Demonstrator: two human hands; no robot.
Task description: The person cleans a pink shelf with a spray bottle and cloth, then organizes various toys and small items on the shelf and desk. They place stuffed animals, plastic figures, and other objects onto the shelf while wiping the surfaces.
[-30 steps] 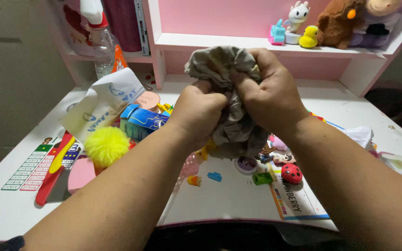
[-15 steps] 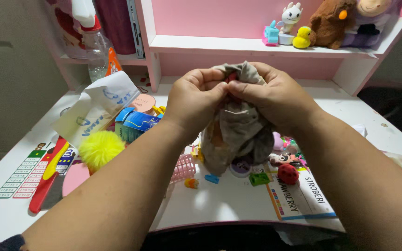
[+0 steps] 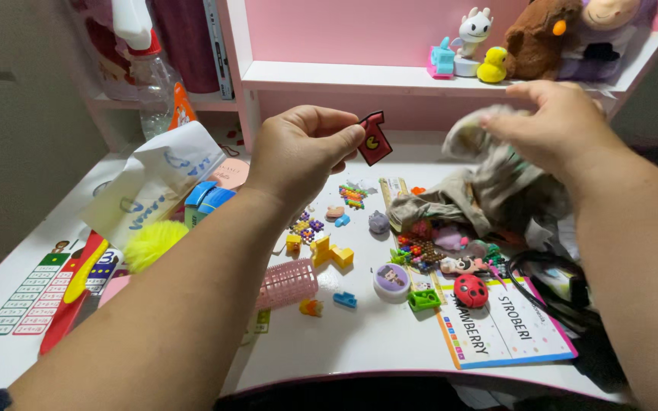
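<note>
My left hand (image 3: 298, 148) pinches a small red shirt-shaped charm (image 3: 374, 139) between thumb and forefinger, held up above the desk. Over to the right, my right hand (image 3: 557, 125) grips the top of a crumpled grey-beige cloth (image 3: 481, 190), whose lower part drapes onto the desk over small toys. Between and below the hands lie several small trinkets: yellow blocks (image 3: 329, 251), a pink mesh roller (image 3: 287, 283), a red ladybird (image 3: 471, 290) and a round purple lid (image 3: 391, 279).
A white desk (image 3: 359, 335) has pink shelves behind it holding plush and plastic toys (image 3: 489, 46). At left are a spray bottle (image 3: 150, 84), a paper bag (image 3: 158, 183), a yellow pom-pom (image 3: 154, 243) and a number chart (image 3: 32, 304). A booklet (image 3: 508, 323) lies front right.
Both hands were bunched together on the cloth. Now they have parted: the left hand holds the red charm up, and the right hand has carried the cloth to the right, uncovering small toys.
</note>
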